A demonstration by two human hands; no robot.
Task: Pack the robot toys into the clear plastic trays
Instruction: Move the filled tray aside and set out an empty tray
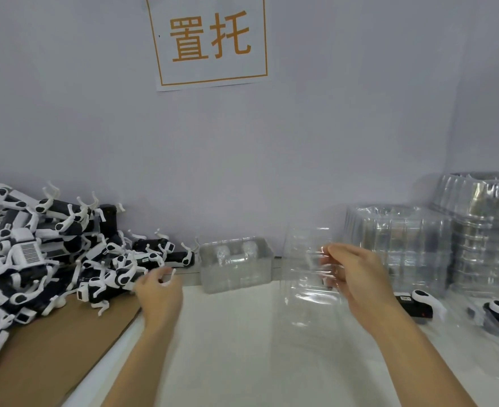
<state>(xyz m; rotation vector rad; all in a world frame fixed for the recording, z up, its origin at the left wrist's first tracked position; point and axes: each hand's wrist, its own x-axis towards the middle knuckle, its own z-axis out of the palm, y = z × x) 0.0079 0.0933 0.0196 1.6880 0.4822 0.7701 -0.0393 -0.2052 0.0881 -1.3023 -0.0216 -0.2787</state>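
Head view: the white table [242, 348] runs back to a pale wall [330, 127], which closes the far edge. On the left a brown cardboard sheet [51, 348] covers the table's corner, and a heap of black-and-white toys [36, 259] lies piled on it against the wall, spilling toward the middle. On the right, tall stacks of clear trays [404, 245] stand against the wall, with a taller stack [486, 230] beside them at the frame edge. A small stack of trays [236, 264] sits at the wall between the heap and the hands. The open room is the white strip in the middle, between cardboard and stacks.

The left hand [158, 292] reaches forward to the edge of the heap, its fingers curled at a white toy leg [169, 279]; blur hides whether they grip it. The right hand [357, 277] is raised above the table, palm turned left, fingers [330, 251] pinching the edge of a single clear tray [307, 277], held upright and clear of the surface. Two more toys [418, 304] lie on the table just right of that forearm, below the stacks. A sign [210, 39] with orange characters hangs on the wall above
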